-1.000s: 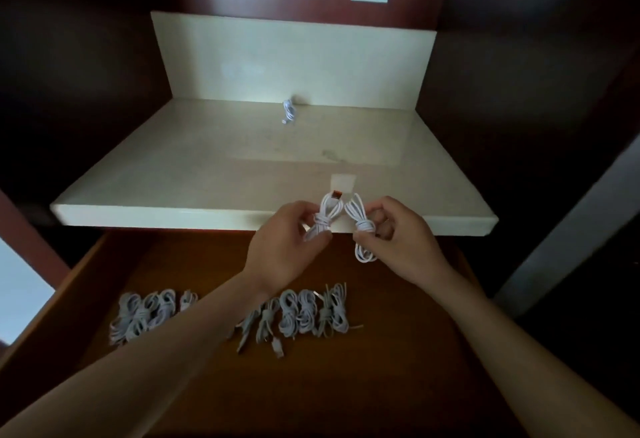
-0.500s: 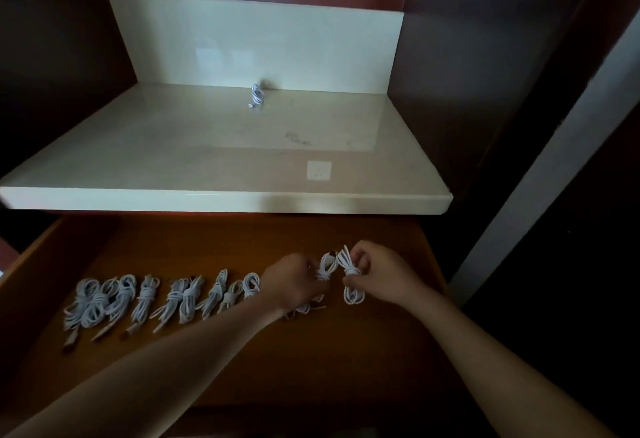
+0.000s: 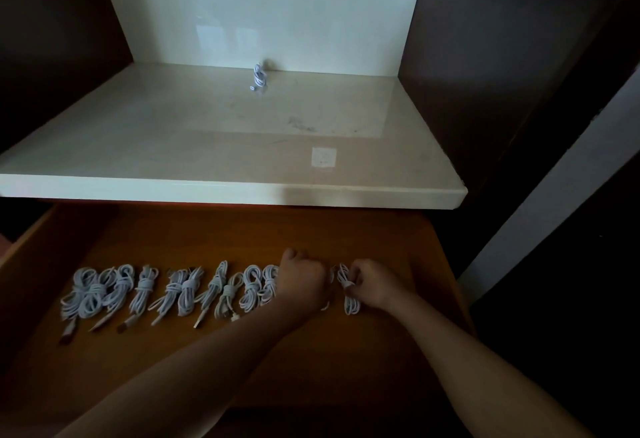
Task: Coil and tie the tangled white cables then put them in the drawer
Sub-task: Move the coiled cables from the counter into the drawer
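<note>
Head cam, left to right: the drawer's (image 3: 31, 243) left wall, then a row of tied coils (image 3: 180, 290) across its floor, long axes front to back, plugs pointing at the front edge. There's bare floor behind and ahead of the row. Left hand (image 3: 303, 280) is clenched over a mostly hidden coil (image 3: 325, 306). Right hand (image 3: 375, 287) pinches the end coil (image 3: 348, 294) at its waist, also lying front to back, near the right wall. One lone cable (image 3: 259, 77) sits at the countertop's (image 3: 207, 146) back edge.

Left hand (image 3: 303, 280) and right hand (image 3: 375, 283) extend forward (fingers (image 3: 356, 276) curled).
</note>
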A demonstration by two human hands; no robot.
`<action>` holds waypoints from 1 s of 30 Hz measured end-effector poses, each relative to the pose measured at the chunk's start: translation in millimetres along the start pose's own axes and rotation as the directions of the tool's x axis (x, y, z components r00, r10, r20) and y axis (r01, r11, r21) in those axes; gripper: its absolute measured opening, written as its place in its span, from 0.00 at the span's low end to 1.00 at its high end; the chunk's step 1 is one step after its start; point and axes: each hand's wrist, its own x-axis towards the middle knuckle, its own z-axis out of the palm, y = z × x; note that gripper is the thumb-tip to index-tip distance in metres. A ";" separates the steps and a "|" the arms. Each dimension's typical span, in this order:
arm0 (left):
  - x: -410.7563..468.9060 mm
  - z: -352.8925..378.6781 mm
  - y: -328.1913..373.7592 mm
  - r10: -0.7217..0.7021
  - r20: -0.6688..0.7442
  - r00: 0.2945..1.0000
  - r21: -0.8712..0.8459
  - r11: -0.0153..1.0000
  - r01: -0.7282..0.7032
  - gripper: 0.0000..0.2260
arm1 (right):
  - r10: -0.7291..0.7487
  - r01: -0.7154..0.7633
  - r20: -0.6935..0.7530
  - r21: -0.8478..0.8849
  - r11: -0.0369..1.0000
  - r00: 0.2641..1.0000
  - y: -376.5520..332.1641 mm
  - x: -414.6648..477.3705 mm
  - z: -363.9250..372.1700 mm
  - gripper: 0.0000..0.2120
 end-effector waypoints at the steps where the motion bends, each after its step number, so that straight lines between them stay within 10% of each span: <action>1: -0.9 -0.6 0.5 0.014 0.009 1.000 0.007 1.000 -0.014 0.11 | -0.002 0.002 0.005 -0.008 1.000 1.000 0.0 -1.0 -0.2 0.06; 10: -7.0 -19.4 -26.7 0.181 -0.028 0.983 -0.273 0.945 -0.182 0.14 | -0.106 0.100 -0.033 -0.159 0.982 0.994 -17.4 -28.2 -34.8 0.08; 17: -36.2 -101.4 -73.5 0.090 -0.365 0.927 -0.439 0.861 -0.256 0.07 | -0.347 0.346 -0.296 -0.057 0.936 0.890 -78.0 -58.3 -93.1 0.04; 30: 35.1 -167.5 -192.9 -0.151 -0.298 0.942 -0.298 0.953 0.059 0.13 | -0.465 0.401 -0.402 -0.235 0.885 0.789 -196.8 55.2 -133.9 0.11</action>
